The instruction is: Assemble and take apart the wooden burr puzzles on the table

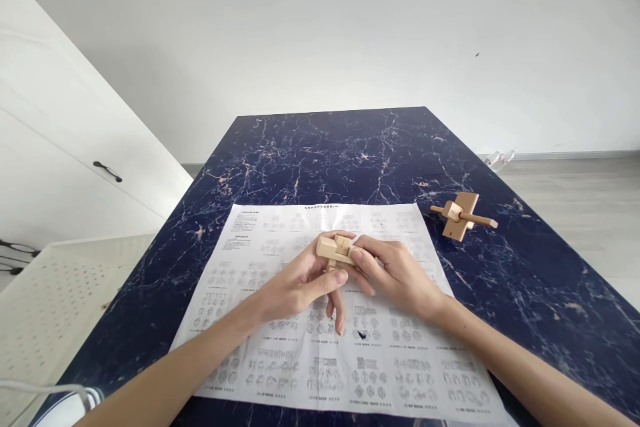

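Above the middle of a printed instruction sheet [235, 320], my two hands meet around a small cluster of pale notched wooden puzzle pieces [327, 248]. My left hand [305, 280] grips the cluster from the left, its thumb along the near side and some fingers curling below. From the right, my right hand [400, 270] pinches the cluster's end between thumb and fingers. My fingers hide part of how the pieces fit together. The sheet shows rows of small drawings and text, with a dark torn spot near its lower middle.
An assembled wooden puzzle [454, 212] with crossing bars lies right of the sheet on the dark blue marbled table [320, 153]. A white cabinet [75, 113] stands at the left, above a perforated cream surface [50, 307]. A white cable [45, 387] is at the lower left.
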`<state>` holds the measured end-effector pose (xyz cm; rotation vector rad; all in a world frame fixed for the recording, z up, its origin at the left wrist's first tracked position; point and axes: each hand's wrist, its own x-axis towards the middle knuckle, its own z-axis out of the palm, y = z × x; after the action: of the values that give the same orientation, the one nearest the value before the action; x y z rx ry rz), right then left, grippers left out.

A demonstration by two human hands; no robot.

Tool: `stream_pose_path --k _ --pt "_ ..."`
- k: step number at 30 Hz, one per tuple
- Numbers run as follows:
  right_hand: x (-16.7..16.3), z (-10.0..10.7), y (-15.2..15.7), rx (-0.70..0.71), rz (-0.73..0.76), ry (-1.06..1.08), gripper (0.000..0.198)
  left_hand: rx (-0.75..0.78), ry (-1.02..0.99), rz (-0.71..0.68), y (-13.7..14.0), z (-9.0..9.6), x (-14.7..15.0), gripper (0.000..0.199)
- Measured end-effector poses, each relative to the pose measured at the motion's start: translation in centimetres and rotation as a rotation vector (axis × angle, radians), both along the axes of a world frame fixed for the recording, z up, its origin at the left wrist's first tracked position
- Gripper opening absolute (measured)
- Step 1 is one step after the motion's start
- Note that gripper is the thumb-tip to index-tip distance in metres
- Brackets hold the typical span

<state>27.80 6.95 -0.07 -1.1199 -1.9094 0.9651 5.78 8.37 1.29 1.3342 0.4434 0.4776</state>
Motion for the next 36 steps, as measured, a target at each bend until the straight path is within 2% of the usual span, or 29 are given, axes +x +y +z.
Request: stream_pose_path --k 6,13,21,27,31,34,36 --pt "-0.1 -0.4 -0.1 -0.076 -0.029 0.023 0.049 0.005 -0.018 -0.004 0.6 -0.2 -0.3 0.054" --pt "0.0 -0.3 0.1 -0.169 0.005 0.086 0.052 -0.031 -0.048 -0.009 0.8 0.0 -0.1 0.057" --pt "0.2 0.3 0.2 -0.134 0.014 0.08 0.055 0.053 0.056 0.223 0.3 0.2 0.4 0.052" --pt "0.1 0.4 0.2 -0.171 0.075 0.097 0.056 0.063 0.073 0.229 0.3 0.6 0.5 0.045" --pt "0.1 0.4 0.3 -0.257 0.081 0.138 0.064 -0.003 0.063 0.214 0.2 0.4 0.3 0.05" --pt "0.3 0.5 0.4 -0.372 0.087 0.187 0.068 -0.076 0.044 0.197 0.2 0.1 0.2 0.066" --pt "0.5 0.6 0.4 -0.425 0.104 0.22 0.069 -0.104 0.023 0.192 0.2 -0.1 0.2 0.068"
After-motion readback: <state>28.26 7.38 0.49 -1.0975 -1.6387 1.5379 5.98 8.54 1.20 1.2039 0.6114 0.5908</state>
